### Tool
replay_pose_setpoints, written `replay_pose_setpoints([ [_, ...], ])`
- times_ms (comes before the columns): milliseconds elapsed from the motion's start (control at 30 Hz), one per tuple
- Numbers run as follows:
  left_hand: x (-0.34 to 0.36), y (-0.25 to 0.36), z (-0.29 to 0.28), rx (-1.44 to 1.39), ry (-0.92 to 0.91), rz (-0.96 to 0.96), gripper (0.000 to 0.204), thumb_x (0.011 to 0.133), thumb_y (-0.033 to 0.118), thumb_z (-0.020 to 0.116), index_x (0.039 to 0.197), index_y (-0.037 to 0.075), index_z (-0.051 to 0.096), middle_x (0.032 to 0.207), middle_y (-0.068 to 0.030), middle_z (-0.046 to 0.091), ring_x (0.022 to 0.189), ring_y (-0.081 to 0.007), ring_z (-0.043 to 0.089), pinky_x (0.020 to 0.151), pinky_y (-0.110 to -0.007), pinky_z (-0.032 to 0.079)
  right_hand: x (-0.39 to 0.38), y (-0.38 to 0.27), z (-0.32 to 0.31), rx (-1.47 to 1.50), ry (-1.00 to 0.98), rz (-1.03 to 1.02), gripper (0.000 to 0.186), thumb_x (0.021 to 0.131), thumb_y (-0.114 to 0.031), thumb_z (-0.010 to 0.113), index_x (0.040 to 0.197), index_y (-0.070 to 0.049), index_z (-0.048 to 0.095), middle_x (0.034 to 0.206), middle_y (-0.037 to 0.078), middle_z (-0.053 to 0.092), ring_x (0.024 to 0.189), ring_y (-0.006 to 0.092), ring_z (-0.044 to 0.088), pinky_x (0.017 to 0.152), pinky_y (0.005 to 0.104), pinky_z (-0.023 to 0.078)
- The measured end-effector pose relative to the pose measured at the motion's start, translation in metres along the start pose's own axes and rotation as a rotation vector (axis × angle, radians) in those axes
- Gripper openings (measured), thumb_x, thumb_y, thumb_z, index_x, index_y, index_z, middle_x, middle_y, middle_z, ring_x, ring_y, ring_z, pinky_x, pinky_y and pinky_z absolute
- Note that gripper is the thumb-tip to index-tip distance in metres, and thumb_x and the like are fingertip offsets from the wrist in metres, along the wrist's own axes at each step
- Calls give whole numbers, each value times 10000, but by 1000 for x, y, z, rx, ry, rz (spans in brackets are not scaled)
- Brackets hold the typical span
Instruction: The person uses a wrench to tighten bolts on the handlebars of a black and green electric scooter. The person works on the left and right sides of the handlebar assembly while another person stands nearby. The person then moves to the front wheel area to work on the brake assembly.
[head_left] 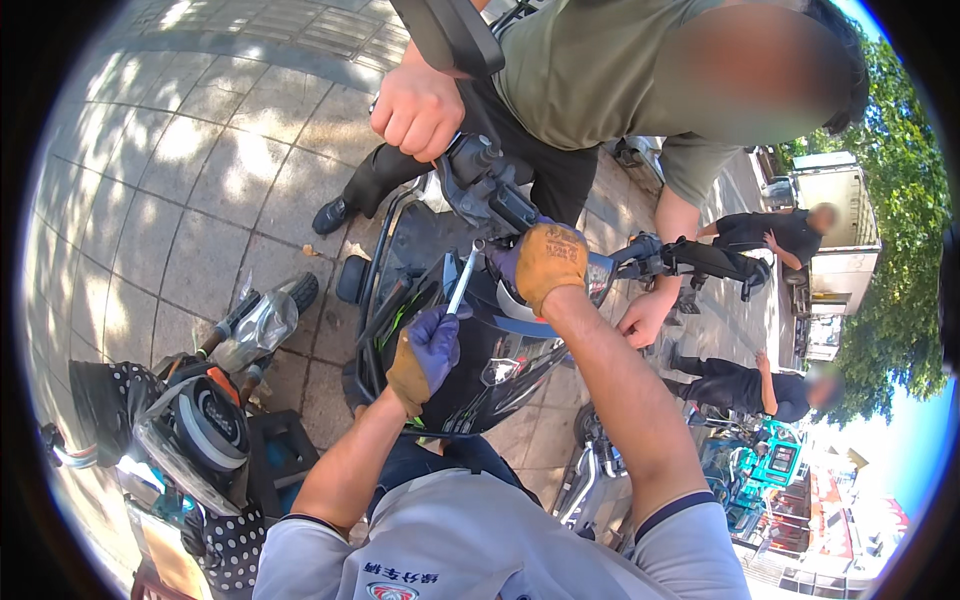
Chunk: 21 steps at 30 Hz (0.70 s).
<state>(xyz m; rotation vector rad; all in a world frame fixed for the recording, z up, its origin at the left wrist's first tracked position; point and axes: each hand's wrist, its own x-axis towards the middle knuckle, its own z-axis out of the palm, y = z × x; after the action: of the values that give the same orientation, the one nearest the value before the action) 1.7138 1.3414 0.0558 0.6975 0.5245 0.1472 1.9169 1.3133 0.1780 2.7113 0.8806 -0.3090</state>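
My left hand (422, 360), in a purple and tan work glove, grips a silver wrench (462, 280) slanting up toward the scooter's steering area, with its ring end uppermost. My right hand (548, 260), also gloved, has its fingers curled at the front cowl of the black scooter (515, 380), just right of the wrench head; what they hold is hidden. The handlebar assembly (485, 180) rises above my hands, with a dark mirror (450, 40) at the top.
A person in olive (580, 60) leans over the handlebars, bare hands on either side. Two people (790, 230) (740, 385) stand at right. A parked bike with polka-dot cover (110, 400) is at left, other vehicles (770, 470) at lower right. Paving, trees and a truck (830, 210) surround us.
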Motion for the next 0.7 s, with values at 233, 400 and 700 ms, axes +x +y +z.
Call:
replay_pose_setpoints([
  [233, 19, 95, -41, 328, -298, -103, 266, 1081, 117, 514, 1210, -15, 705, 674, 36, 516, 579, -47, 439, 534, -221, 349, 0, 0, 3, -5, 48, -14, 594, 807, -621, 713, 1034, -80, 797, 971, 184, 770, 904, 382, 741, 817, 451, 579],
  [400, 42, 127, -53, 406, -420, -187, 266, 1038, 76, 513, 1160, -38, 720, 664, 8, 538, 572, -58, 457, 528, -236, 363, 2, 0, 1, -13, 5, -9, 603, 813, -623, 702, 1022, -65, 795, 967, 189, 769, 898, 379, 742, 810, 441, 579],
  [700, 9, 76, -21, 572, -185, 153, 241, 1052, 51, 497, 1144, -9, 710, 698, 42, 523, 605, -38, 447, 556, -226, 360, 3, 3, 12, -87, -7, -11, 628, 844, -668, 646, 1087, -107, 793, 1033, 165, 775, 963, 362, 740, 859, 447, 567],
])
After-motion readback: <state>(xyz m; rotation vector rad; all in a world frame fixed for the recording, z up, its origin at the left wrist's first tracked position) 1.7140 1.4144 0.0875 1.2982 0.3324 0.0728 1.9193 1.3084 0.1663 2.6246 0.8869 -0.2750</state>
